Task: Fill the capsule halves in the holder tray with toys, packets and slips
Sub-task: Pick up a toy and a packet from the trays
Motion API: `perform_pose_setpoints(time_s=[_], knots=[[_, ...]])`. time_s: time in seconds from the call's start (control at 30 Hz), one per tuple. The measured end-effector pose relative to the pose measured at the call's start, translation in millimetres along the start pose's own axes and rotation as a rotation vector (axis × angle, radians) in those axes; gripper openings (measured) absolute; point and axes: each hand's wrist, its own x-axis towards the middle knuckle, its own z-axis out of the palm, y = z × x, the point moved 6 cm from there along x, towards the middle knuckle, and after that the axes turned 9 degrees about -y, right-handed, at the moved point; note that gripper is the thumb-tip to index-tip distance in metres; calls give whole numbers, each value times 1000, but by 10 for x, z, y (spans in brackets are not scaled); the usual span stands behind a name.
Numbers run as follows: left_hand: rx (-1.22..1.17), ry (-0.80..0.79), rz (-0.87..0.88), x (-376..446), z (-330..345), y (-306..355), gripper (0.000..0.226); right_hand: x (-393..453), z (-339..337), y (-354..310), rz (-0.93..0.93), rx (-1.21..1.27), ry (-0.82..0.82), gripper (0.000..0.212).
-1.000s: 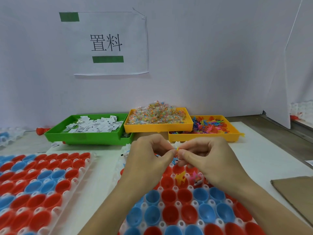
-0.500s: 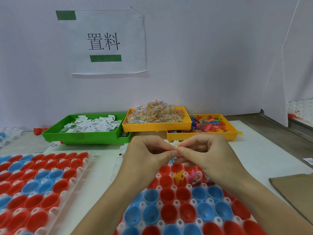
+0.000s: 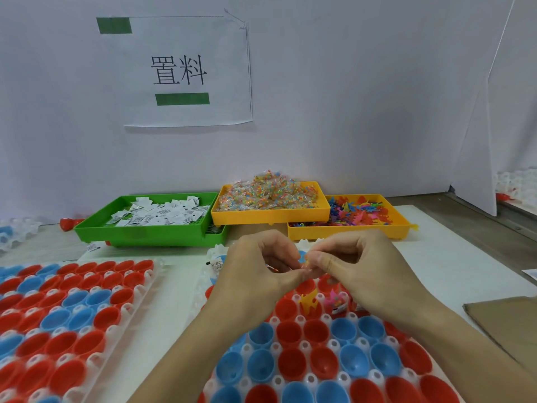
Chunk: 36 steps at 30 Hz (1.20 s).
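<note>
Both hands pinch a small item together above the capsule tray.

The left hand (image 3: 255, 274) and right hand (image 3: 357, 269) meet fingertip to fingertip, each grip closed in a pinch on one tiny pink-orange piece (image 3: 303, 264), too small to identify. Beneath them lies the white plastic holder tray (image 3: 311, 379) of red and blue capsule halves; a yellow toy (image 3: 308, 301) sits in one red half. At 12 o'clock on the bench stand a green slip tray (image 3: 151, 237), a yellow packet tray (image 3: 270, 218) and a yellow toy tray (image 3: 348, 231). At 9 o'clock lies a second capsule tray (image 3: 96, 359).
</note>
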Motion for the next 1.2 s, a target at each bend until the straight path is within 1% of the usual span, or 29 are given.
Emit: perform_pose_setpoints(time_s=[0.2,0.3,0.37,0.43,0.53,0.63,0.7,0.77,0.97,1.1,1.2], knots=[[-14,-71,-25,8,35,-31,21,16,25,-3,-5,-5,-30,14],[-73,-117,-74,10,31,-87,23,4,2,-30,1,10,-88,13],[-60,-161,-100,2,47,-119,22,-9,-4,-45,7,-68,-136,15],[-5,-207,-108,-8,74,-134,21,-17,10,-55,8,-200,-163,16],[58,-232,-84,3,40,-136,16,-24,16,-79,-4,-347,-146,16],[70,-107,-76,36,-184,-159,4,-35,29,-79,-14,-417,-144,16],[21,11,-94,45,-345,-207,6,-49,74,-69,-11,-464,-168,16],[-5,88,-119,39,-436,-257,9,-57,116,-60,-11,-499,-184,14],[39,141,-136,51,-479,-328,14,-61,230,-13,-5,-632,-250,11],[199,223,-161,87,-570,-391,18,-56,289,4,-10,-693,-283,13],[345,286,-200,227,-718,-439,14,-58,307,2,-17,-694,-288,9]])
